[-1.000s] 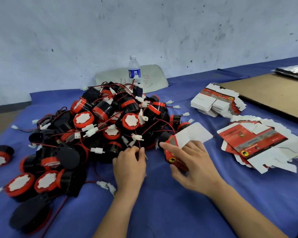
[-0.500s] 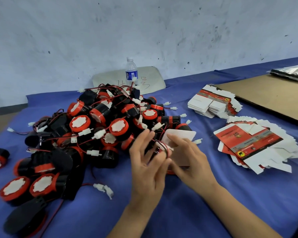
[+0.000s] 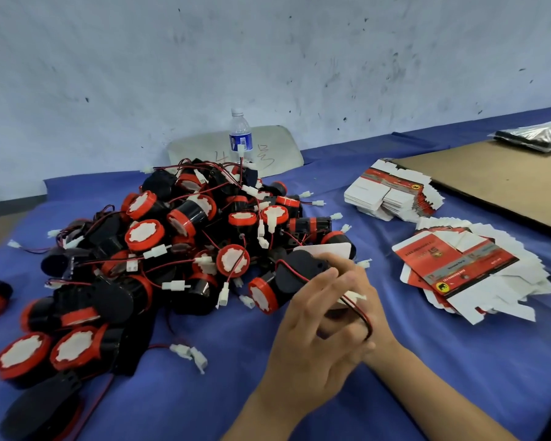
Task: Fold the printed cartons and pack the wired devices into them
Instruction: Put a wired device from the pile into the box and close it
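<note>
Devices (image 3: 185, 237): glossy black plastic, red plastic rings, matt white faces. Table cloth (image 3: 204, 409): blue, matt fabric. Cartons (image 3: 458, 265): glossy printed card. Cardboard sheet (image 3: 506, 173): brown, matt. Bottle (image 3: 240, 135): clear plastic. Wall (image 3: 268, 58): rough, scuffed paint.

The left hand (image 3: 312, 329) hides most of the right hand (image 3: 376, 300) and its carton (image 3: 322, 249); print on the flat cartons (image 3: 455, 265) is unreadable.
</note>
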`<action>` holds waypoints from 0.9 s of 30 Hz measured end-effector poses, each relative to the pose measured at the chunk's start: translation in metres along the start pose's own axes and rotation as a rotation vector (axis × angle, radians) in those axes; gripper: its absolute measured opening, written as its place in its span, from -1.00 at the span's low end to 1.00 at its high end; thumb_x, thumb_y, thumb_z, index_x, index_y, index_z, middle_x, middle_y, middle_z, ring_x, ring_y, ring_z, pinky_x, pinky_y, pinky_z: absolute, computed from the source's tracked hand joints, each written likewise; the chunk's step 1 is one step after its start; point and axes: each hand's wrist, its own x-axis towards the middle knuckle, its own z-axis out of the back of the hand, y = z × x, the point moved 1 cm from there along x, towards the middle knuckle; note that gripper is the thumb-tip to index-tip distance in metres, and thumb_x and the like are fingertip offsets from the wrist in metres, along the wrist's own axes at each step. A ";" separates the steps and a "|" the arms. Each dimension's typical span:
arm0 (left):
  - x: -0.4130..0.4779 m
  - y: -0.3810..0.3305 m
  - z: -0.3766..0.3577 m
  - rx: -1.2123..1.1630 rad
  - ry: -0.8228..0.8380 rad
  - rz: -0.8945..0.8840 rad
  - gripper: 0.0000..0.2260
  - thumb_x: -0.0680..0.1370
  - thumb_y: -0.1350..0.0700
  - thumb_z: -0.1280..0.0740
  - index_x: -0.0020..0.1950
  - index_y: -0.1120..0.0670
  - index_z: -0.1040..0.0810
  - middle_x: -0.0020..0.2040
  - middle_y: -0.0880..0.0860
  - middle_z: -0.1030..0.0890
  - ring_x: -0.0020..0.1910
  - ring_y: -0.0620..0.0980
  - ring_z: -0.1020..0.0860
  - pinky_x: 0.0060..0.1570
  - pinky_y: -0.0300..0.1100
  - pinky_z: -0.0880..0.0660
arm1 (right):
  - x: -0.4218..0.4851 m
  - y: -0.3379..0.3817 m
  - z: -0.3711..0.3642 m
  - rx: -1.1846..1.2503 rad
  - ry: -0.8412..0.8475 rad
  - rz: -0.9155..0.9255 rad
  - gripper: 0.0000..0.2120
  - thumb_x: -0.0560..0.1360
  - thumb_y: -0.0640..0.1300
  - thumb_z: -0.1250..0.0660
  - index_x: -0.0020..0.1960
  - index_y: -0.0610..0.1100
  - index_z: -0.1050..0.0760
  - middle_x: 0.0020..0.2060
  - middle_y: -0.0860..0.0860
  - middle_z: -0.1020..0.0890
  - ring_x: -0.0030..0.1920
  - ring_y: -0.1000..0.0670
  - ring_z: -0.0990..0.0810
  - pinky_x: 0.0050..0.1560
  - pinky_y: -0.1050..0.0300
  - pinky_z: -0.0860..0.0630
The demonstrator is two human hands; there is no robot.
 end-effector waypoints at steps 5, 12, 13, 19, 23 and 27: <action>-0.003 0.007 0.001 -0.032 -0.063 0.072 -0.73 0.68 0.05 -0.07 0.29 0.02 -0.47 0.44 0.07 -0.25 0.46 0.01 -0.26 0.41 -0.14 -0.24 | 0.008 -0.008 -0.006 0.026 -0.049 -0.056 -0.49 0.44 -0.21 -0.32 0.04 0.45 -0.42 -0.07 0.25 -0.55 -0.03 0.25 -0.53 0.09 0.26 -0.47; 0.000 0.015 0.013 -0.083 -0.331 0.245 -0.72 0.66 0.12 -0.09 0.34 0.14 -0.37 0.34 0.15 -0.39 0.39 -0.03 -0.37 0.34 -0.21 -0.31 | 0.007 -0.004 -0.006 -0.175 -0.325 0.268 -0.45 0.33 -0.08 -0.48 0.23 -0.16 -0.36 0.15 -0.15 -0.46 0.26 0.10 -0.38 0.25 0.30 -0.32; 0.000 0.019 0.015 -0.065 -0.347 0.266 -0.72 0.64 0.17 -0.12 0.34 0.17 -0.36 0.33 0.18 -0.40 0.41 -0.04 -0.35 0.36 -0.23 -0.28 | 0.007 -0.005 -0.004 -0.122 -0.347 0.256 -0.46 0.34 -0.07 -0.46 0.24 -0.11 -0.33 0.17 -0.15 -0.45 0.29 0.03 -0.39 0.27 0.23 -0.35; -0.001 0.045 0.024 0.098 -0.448 0.518 -0.49 0.55 0.31 -0.23 0.46 -0.03 -0.26 0.48 0.32 -0.16 0.53 0.06 -0.13 0.42 -0.31 -0.17 | 0.008 -0.010 0.006 0.056 -0.487 0.121 -0.43 0.33 -0.08 -0.35 0.23 0.32 -0.24 0.15 0.17 -0.41 0.15 -0.03 -0.50 0.19 0.08 -0.44; -0.006 0.062 0.033 0.225 -0.482 0.634 -0.37 0.52 0.40 -0.26 0.51 -0.01 -0.20 0.51 0.36 0.30 0.52 0.22 0.31 0.52 0.15 0.02 | 0.011 -0.010 0.010 0.234 -0.649 0.009 -0.52 0.39 -0.20 -0.26 0.24 0.14 -0.28 0.15 0.19 -0.39 0.12 0.16 -0.47 0.09 0.31 -0.44; -0.004 0.057 0.031 0.165 -0.374 0.536 -0.39 0.57 0.22 -0.21 0.57 0.07 -0.02 0.57 0.12 0.26 0.55 0.12 0.27 0.48 0.28 0.10 | 0.020 -0.011 0.028 0.585 -0.729 -0.157 -0.54 0.44 -0.31 -0.10 0.30 -0.04 -0.35 0.23 -0.15 -0.45 0.22 -0.20 -0.51 0.06 0.04 -0.55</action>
